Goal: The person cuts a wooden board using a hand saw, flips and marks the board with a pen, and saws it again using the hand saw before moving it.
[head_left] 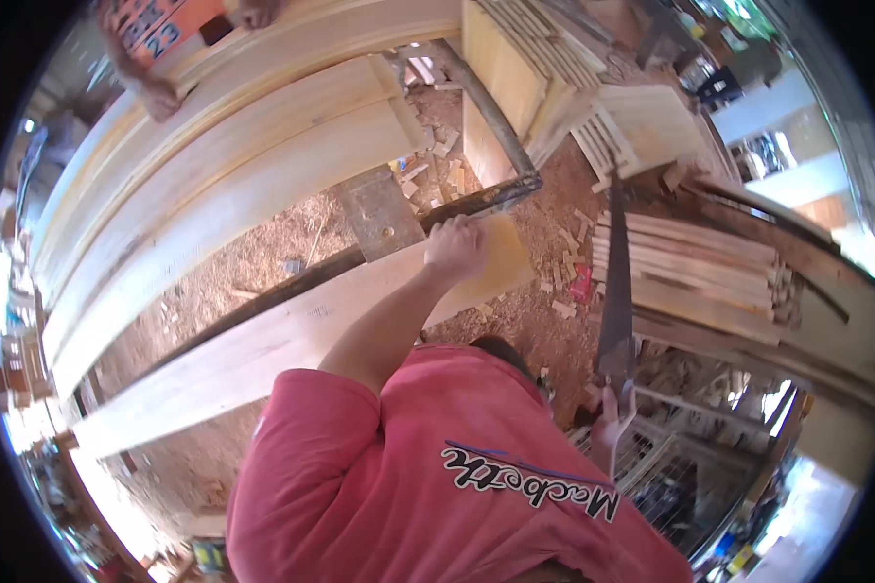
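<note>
My left hand (457,249) lies on a long pale wooden board (292,335), near its right end. Its fingers are curled at the board's far edge. Off to the right, my right hand (610,424) grips a handsaw (616,311) by its handle. The saw's long dark blade points away from me, its tip at the far end, and it stands apart from the board. Under the board's far side runs a dark wooden beam (292,301). A flat square wooden piece with a hole (379,216) sits just beyond the board.
Further long planks (262,160) lie at the far left, where another person's hand (160,100) rests. Stacked panels (515,73) stand at the back. A pile of battens (690,277) lies right of the saw. Sawdust and offcuts (559,277) cover the floor.
</note>
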A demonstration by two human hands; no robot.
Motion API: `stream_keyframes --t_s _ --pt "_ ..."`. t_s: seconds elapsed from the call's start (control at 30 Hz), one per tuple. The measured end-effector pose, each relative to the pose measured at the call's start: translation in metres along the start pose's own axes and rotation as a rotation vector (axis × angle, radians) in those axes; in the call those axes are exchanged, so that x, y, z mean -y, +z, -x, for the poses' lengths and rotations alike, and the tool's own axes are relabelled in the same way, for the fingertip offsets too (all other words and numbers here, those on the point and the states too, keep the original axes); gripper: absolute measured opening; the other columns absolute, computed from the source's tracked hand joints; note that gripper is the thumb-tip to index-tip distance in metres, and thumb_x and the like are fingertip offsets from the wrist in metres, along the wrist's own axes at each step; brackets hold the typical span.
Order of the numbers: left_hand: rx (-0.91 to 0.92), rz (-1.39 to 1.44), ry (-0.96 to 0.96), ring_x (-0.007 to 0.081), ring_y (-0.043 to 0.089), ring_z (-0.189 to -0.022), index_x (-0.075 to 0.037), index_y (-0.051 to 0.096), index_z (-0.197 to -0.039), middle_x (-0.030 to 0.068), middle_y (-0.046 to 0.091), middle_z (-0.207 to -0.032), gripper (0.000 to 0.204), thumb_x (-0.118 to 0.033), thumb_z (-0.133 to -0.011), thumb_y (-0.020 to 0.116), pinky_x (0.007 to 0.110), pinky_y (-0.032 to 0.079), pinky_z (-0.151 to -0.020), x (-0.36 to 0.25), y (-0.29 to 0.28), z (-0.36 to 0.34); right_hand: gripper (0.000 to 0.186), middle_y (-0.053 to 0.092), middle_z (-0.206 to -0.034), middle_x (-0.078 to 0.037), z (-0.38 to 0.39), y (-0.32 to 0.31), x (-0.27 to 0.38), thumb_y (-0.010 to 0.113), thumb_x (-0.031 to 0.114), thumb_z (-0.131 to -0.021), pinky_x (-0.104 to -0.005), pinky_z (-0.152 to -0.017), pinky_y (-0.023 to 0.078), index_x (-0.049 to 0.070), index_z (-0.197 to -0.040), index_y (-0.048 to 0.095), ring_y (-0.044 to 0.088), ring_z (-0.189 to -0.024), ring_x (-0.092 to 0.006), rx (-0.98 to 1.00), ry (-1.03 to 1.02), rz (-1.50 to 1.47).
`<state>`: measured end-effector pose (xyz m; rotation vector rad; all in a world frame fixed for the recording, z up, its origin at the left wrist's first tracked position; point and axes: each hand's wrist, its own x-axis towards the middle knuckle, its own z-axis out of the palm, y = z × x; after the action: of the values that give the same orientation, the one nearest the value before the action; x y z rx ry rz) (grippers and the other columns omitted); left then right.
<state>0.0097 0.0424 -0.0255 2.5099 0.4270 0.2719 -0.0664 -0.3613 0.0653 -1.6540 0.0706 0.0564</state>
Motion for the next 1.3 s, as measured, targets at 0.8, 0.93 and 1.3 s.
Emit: stream_keyframes --t_s 0.8,0.93,1.3 --pt "0.02 -0.378 -0.586 0.0478 0.066 -0.096 -0.001 0.073 -0.092 0.0274 0.07 -0.1 0.058 -0.046 -0.1 0.036 0.056 0.051 -0.087 -0.015 0.01 -0.033 0.057 0.063 -0.12 -0.01 -0.096 0.072 -0.02 0.065 0.006 -0.091 -0.0292 -0.097 0.046 -0.004 -0.144 0.045 0.058 -0.111 -0.0133 0.697 0.171 -0.125" --pt "-0.031 -0.454 -0.479 0.0479 0.066 -0.094 -0.001 0.072 -0.088 0.0273 0.07 -0.097 0.058 -0.045 -0.1 0.036 0.056 0.051 -0.087 -0.014 0.012 -0.032 0.059 0.064 -0.12 -0.01 -0.097 0.073 -0.016 0.066 0.005 -0.092 -0.029 -0.098 0.045 0.0 -0.146 0.044 0.058 -0.111 -0.0126 0.723 0.229 -0.118" --pt "0.086 -0.441 -0.603 0.0457 0.066 -0.101 -0.002 0.074 -0.1 0.0262 0.07 -0.104 0.058 -0.045 -0.097 0.035 0.054 0.051 -0.091 -0.008 0.012 -0.033 0.062 0.066 -0.118 -0.014 -0.088 0.046 -0.038 0.07 0.008 -0.089 -0.0292 -0.093 0.049 0.003 -0.145 0.045 0.064 -0.105 -0.0161 0.77 0.158 0.023"
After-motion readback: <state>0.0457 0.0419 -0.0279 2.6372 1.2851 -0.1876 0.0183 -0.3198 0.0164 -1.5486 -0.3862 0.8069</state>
